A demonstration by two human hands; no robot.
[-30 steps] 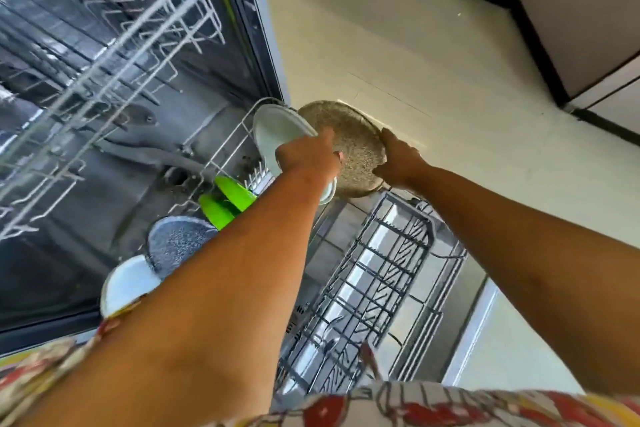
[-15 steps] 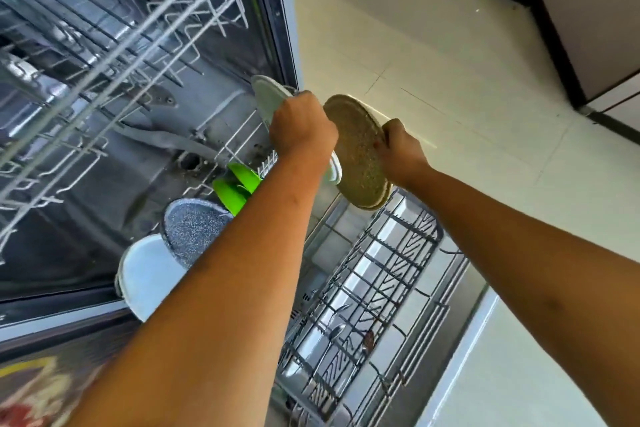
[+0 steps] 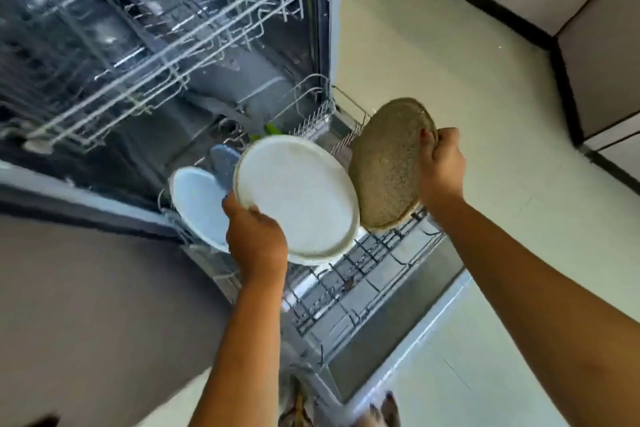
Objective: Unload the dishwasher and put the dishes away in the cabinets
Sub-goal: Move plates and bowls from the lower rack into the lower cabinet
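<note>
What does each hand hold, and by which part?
Left hand grips the white plate by its lower-left rim; right hand, the brown plate by its right rim.

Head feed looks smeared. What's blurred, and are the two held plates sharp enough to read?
Head view: the upper rack is motion-smeared; the white plate in the left hand and the brown plate in the right hand are fairly sharp. Head view: wide-angle bending at the edges; bright reflections on the lower rack.

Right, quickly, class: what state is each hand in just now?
Left hand: holding the white plate by its rim.
Right hand: holding the brown speckled plate by its edge.
</note>
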